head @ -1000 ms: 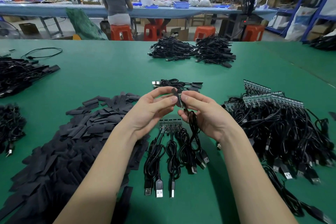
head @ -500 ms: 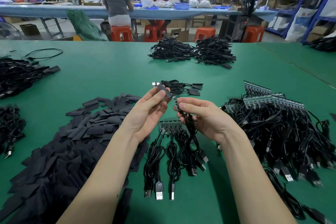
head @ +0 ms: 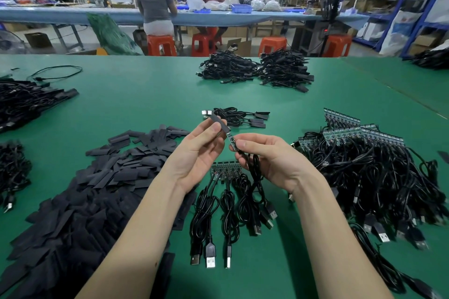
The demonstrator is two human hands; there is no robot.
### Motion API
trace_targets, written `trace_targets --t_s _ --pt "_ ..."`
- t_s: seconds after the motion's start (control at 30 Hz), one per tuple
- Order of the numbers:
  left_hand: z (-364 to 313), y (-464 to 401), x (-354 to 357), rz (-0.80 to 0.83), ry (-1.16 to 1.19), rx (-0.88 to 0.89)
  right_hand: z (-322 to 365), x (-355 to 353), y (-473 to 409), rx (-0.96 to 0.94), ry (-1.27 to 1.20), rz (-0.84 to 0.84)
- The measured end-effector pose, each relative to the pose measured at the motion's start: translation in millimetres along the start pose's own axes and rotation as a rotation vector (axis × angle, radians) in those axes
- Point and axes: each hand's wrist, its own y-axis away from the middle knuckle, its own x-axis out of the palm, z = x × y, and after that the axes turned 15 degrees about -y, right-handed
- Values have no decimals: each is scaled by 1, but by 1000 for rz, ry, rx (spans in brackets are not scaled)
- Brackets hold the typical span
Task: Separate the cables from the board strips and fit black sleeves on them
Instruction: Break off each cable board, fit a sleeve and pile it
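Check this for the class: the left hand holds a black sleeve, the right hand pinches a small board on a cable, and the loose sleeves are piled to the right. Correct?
Not quite. The head view shows the loose sleeves piled to the left. The left hand does hold a sleeve, and the right hand pinches the board.

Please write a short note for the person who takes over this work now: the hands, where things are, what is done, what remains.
Left hand pinches a black sleeve, started onto the small board. Right hand pinches that board's cable.
Done: three sleeved cables lie behind the hands.
Left: the board strip below the hands, the pile of strips at right. Spare sleeves at left.
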Motion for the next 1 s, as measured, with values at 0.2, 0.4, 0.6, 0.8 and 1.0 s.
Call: trace_targets --t_s 0.2,0.4,0.6,0.8,1.0 --pt "-3 3 -3 25 -96 0 0 -4 1 29 1 -10" --pt "-6 5 -4 44 -188 12 1 -6 2 46 4 -5" --pt "-6 4 -6 60 -224 40 1 -6 2 24 12 17" --pt "-5 2 -8 47 -277 107 1 -5 3 -26 49 17" --pt "-6 2 -10 70 -312 128 1 -5 5 -72 72 30"
